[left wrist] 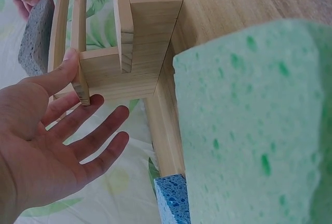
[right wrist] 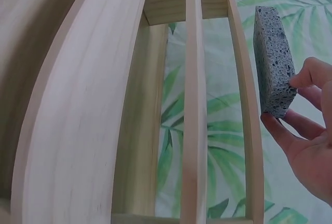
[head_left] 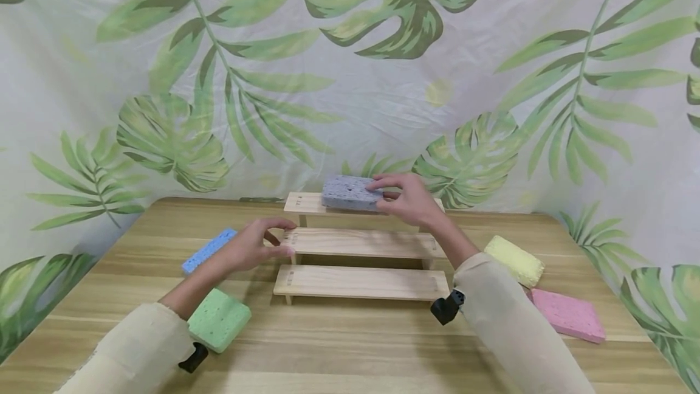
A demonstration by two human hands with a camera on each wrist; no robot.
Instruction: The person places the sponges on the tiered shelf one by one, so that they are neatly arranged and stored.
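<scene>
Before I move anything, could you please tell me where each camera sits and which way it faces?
Head: worn on the head, looking forward and down at the wooden shelf; both beige sleeves, left fingers and right fingers show.
Left wrist: on that wrist, facing the left fingers at the middle step's end; right fingers at upper left.
Right wrist: on that wrist, facing across the wooden shelf at the right fingers holding the gray sponge.
Shared: head and left wrist views both show the green sponge and blue sponge.

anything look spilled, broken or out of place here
Nothing stands out. The wooden rack stands upright, the gray sponge in the right hand looks undamaged, its pits like ordinary sponge pores, and no spill shows on the table.
</scene>
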